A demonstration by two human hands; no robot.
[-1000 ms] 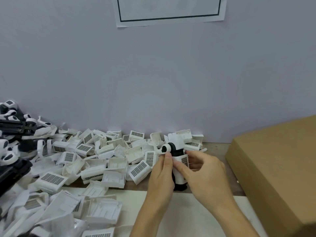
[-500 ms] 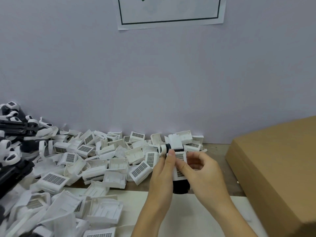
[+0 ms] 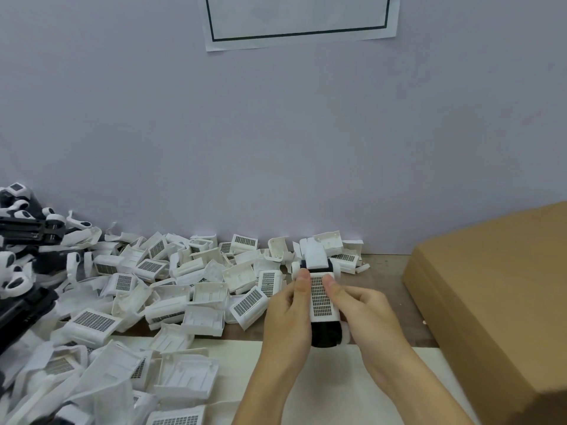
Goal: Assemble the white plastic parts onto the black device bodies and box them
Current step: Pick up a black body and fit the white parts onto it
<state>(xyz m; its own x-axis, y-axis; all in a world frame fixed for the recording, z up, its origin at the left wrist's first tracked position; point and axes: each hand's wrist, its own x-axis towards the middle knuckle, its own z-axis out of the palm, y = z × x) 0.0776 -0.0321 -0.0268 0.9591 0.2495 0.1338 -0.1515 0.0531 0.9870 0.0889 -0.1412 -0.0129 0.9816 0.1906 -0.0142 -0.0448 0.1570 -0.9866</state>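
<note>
Left hand (image 3: 290, 314) and right hand (image 3: 365, 311) both grip device (image 3: 325, 331) above bench (image 3: 389, 289), thumbs pressing grille cover (image 3: 320, 297) on it; device left of box (image 3: 497, 299); loose covers (image 3: 171, 289) farther left.

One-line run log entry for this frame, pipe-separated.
step: fitting white grilled plastic cover on black device body | left hand: grips it, thumb on cover | right hand: same | brown cardboard box: at right, untouched
</note>
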